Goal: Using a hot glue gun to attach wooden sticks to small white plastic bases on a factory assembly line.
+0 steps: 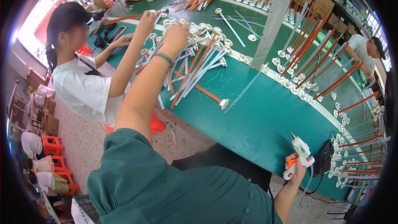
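My left arm stretches far forward, and my left hand [176, 39] is over a heap of white round discs [217, 45] with orange-brown and clear strips attached. Its fingertips are hidden behind the back of the hand, so its grip does not show. At the right table edge my right hand [295, 175] is closed round the handle of a white hot glue gun [302, 151] with an orange trigger, its nozzle pointing up and away. Between the hands, a single white disc [224, 104] with an orange-brown strip lies flat on the green table [265, 120].
A co-worker [83, 70] at left reaches into the same heap. Upright strips on discs [306, 95] line the white rail at right. A grey post [275, 25] rises from the table. The black box [323, 157] and cables sit by the glue gun. Another person [365, 52] works far right.
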A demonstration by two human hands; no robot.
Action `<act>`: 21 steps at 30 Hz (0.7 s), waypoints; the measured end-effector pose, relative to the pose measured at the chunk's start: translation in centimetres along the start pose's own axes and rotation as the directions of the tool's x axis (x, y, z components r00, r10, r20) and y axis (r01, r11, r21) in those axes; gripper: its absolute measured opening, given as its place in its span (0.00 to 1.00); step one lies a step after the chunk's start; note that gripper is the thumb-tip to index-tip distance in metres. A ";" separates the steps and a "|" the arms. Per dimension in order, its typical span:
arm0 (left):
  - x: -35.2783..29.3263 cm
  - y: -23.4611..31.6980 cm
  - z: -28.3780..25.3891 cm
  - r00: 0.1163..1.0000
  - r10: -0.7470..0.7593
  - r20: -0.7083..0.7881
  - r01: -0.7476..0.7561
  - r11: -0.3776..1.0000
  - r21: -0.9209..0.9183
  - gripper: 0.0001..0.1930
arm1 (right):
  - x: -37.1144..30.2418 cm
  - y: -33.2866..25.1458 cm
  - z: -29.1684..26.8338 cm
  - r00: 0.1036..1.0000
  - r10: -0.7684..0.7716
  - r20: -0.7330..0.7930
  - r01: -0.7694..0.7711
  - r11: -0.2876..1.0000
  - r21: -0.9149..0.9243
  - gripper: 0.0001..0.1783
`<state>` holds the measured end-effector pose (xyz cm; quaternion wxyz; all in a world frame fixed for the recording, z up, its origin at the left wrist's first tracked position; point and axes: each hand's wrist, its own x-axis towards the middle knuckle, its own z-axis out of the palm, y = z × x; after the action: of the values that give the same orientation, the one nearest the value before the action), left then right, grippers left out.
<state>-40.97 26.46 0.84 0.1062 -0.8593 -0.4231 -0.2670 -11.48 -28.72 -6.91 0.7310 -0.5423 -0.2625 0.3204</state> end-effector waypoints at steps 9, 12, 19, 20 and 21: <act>2.5 2.0 2.6 0.999 0.038 -0.001 -0.038 0.999 -0.039 0.10 | -0.3 0.2 0.2 0.998 -0.011 -0.056 0.013 0.999 0.030 0.20; 2.0 3.6 0.0 0.985 0.095 -0.142 -0.122 0.973 -0.197 0.11 | -0.1 0.0 0.2 1.000 -0.005 -0.009 0.006 0.998 0.070 0.21; 3.0 -1.1 -3.5 0.948 -0.229 -0.221 0.074 0.833 -0.549 0.10 | -0.2 0.3 -0.1 1.000 0.003 -0.013 -0.002 0.997 0.082 0.21; 3.0 -1.5 -3.3 0.949 -0.225 -0.219 0.071 0.833 -0.548 0.10 | -0.1 0.2 -0.1 1.000 0.004 -0.016 -0.002 0.996 0.085 0.21; 2.7 -2.0 -2.8 0.956 -0.220 -0.195 0.095 0.860 -0.502 0.10 | 0.1 0.2 -0.2 1.000 0.007 -0.017 -0.005 0.996 0.085 0.23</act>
<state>-42.22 28.33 4.52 -0.0845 -0.7807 -0.3950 -0.4769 -11.37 -28.73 -7.17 0.7548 -0.5142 -0.2406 0.3287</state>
